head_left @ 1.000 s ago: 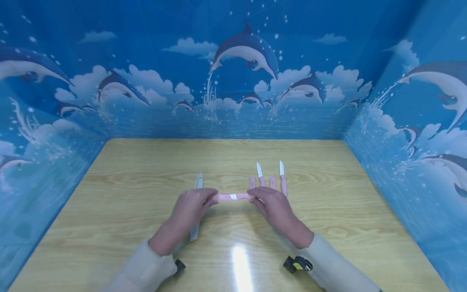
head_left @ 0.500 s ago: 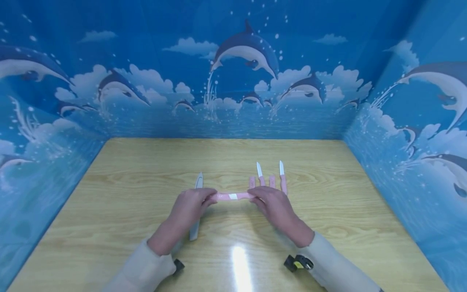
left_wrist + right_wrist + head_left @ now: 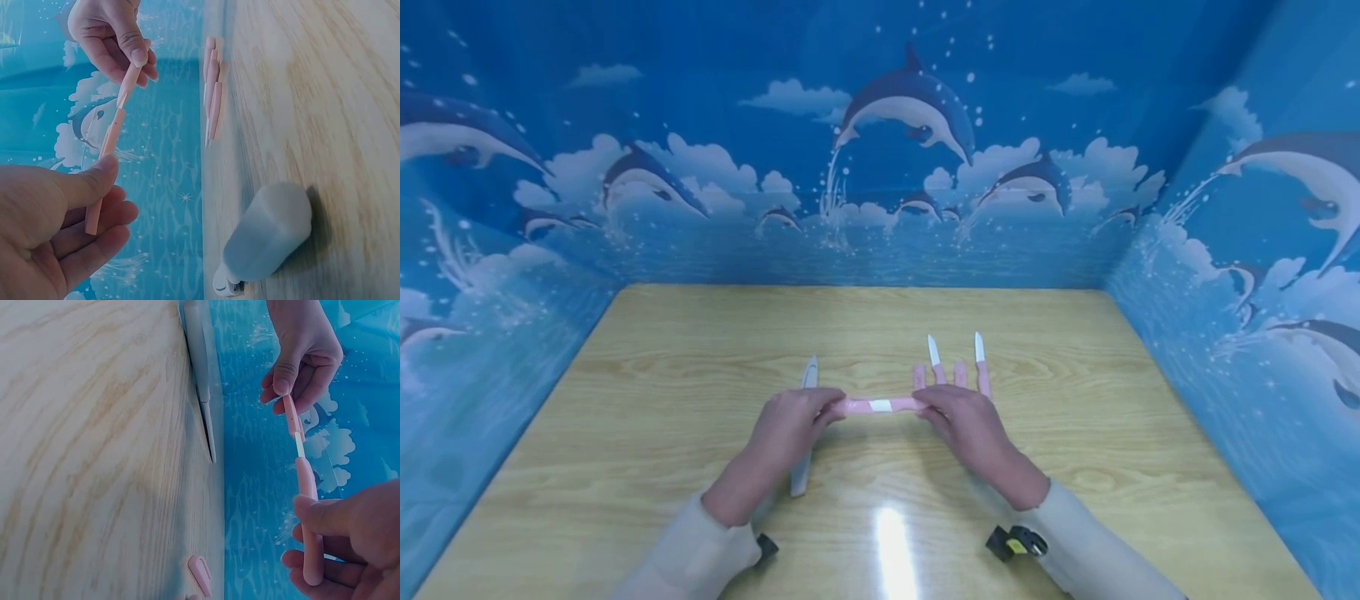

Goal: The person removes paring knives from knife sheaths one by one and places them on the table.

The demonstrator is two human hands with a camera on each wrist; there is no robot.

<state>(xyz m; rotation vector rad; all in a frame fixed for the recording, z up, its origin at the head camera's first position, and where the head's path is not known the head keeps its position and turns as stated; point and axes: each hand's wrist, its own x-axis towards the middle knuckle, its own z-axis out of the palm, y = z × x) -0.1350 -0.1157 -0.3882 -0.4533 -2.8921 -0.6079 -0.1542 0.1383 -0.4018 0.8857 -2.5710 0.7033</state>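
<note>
Both hands hold a slim pink knife [image 3: 880, 405] level above the wooden table [image 3: 700, 350]. My left hand [image 3: 790, 425] pinches its left pink part [image 3: 106, 156] between thumb and fingers. My right hand [image 3: 962, 417] grips the thicker right pink part [image 3: 309, 506]. A short strip of white blade [image 3: 299, 445] shows between the two pink parts. A grey-white knife [image 3: 809, 373] lies on the table under my left hand, its grey handle [image 3: 269, 231] close by in the left wrist view.
Several small pink-handled knives [image 3: 958, 367] with white blades lie side by side just beyond my right hand, and also appear in the left wrist view [image 3: 212, 94]. Blue dolphin-print walls [image 3: 880, 167] enclose the table on three sides.
</note>
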